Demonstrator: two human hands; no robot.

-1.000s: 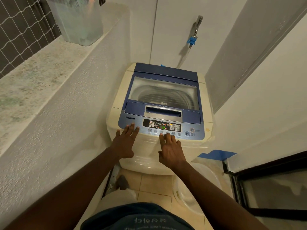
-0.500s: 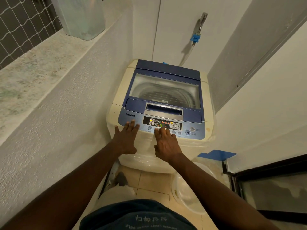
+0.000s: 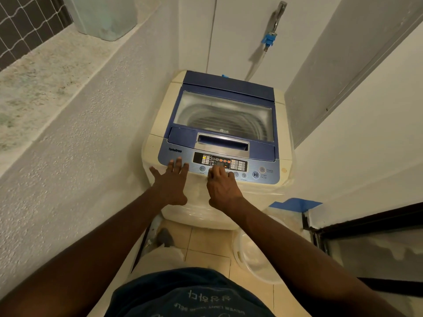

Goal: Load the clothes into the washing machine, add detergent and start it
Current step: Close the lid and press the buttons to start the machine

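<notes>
A narrow white-walled nook with a tiled floor (image 3: 206,242), the washing machine (image 3: 219,143) straight ahead of me against the back wall.

Its blue lid (image 3: 225,115) is shut, the drum showing through the clear window, and the control panel (image 3: 219,165) has orange lights lit. My left hand (image 3: 170,180) lies flat and spread on the panel's left end, grasping nothing. My right hand (image 3: 223,186) is empty too, its fingertips (image 3: 216,171) on the row of buttons under the display; which button I cannot tell. A tap (image 3: 272,30) with a blue fitting hangs on the wall behind. A white basin (image 3: 254,259) sits on the floor by my right arm.
</notes>
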